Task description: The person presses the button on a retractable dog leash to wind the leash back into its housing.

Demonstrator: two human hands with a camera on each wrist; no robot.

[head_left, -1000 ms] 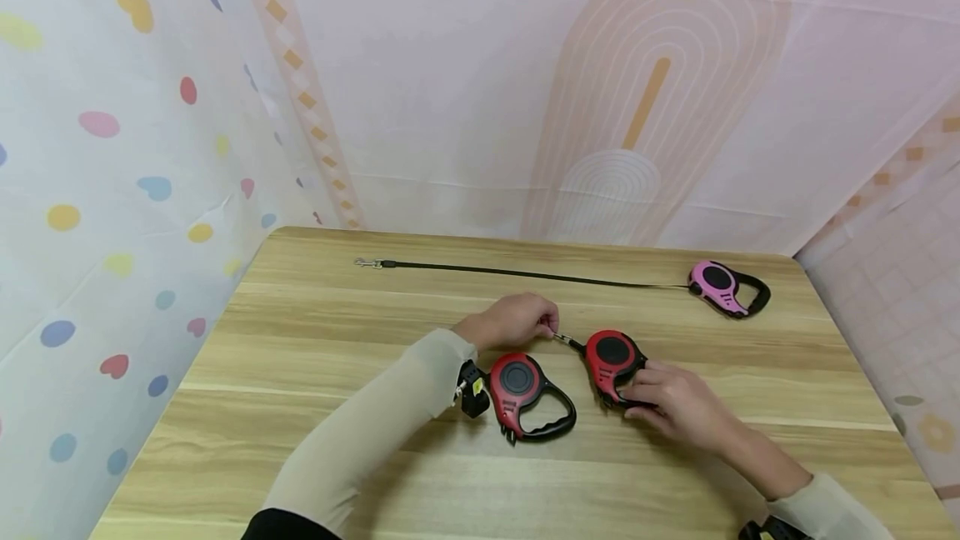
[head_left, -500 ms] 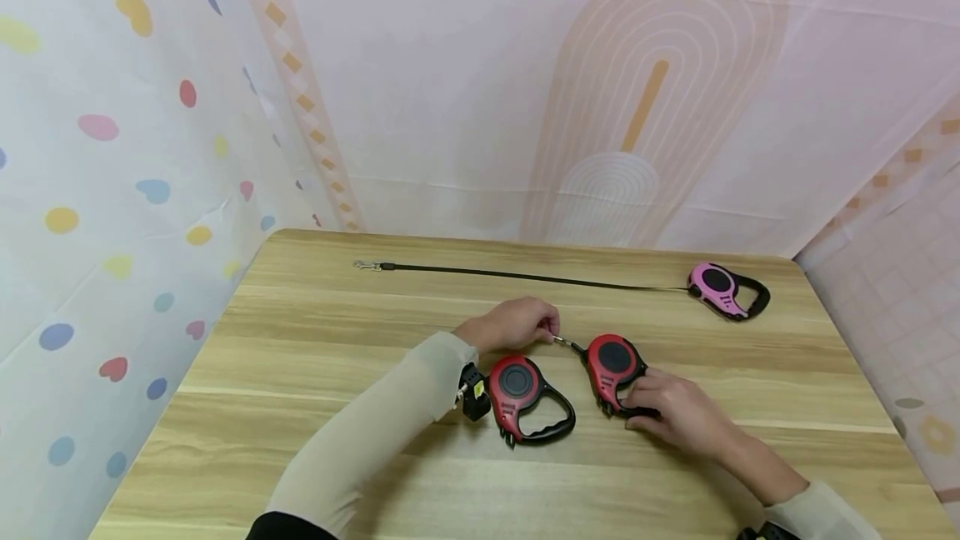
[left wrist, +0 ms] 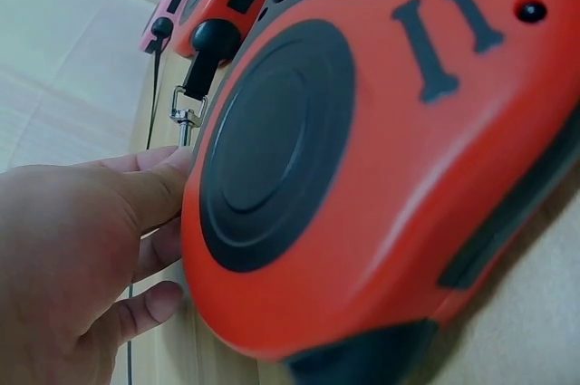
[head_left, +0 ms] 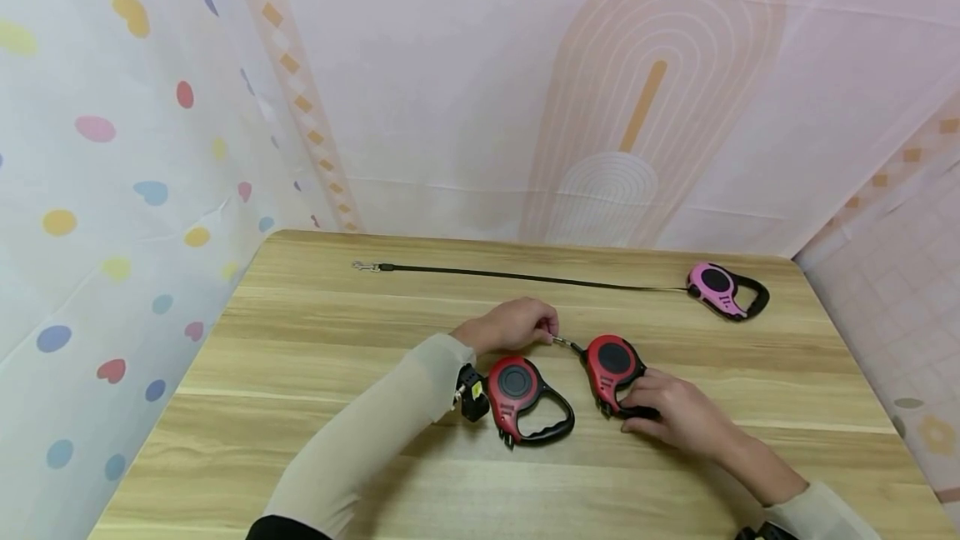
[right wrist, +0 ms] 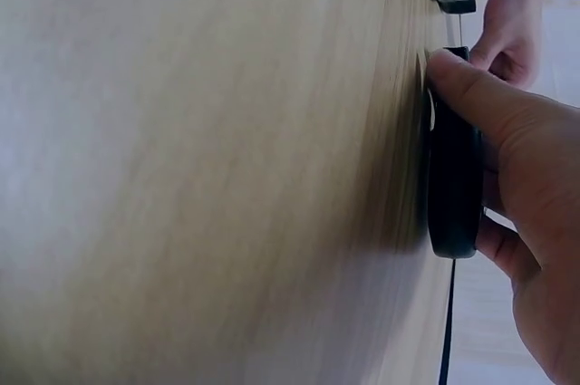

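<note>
Head view first: we've got two red retractable leashes on the wooden table (head_left: 315,407), and both hands are busy with the one on the right. Our right hand (head_left: 678,417) has its fingers curled round the black handle of that right red leash (head_left: 611,365), holding it flat on the tabletop. Our left hand (head_left: 513,323) sits just beside the leash's nose, fingertips pinching the little metal clip (head_left: 561,342) that sticks out of it. Barely any cord is out, so the clip is right next to the housing.

Second red leash (head_left: 517,386) lies flat by our left forearm, black handle pointing right, nobody gripping it. In the left wrist view it fills almost the whole frame, and we can spot the clip (left wrist: 188,116) beyond it, touching the fingertips.

Right wrist view mostly shows table, plus our thumb pressed on the edge of the black handle (right wrist: 453,177).

Over at the far right of the table there's a pink leash (head_left: 720,287), with its black cord (head_left: 525,276) pulled out long toward the far left edge.
</note>
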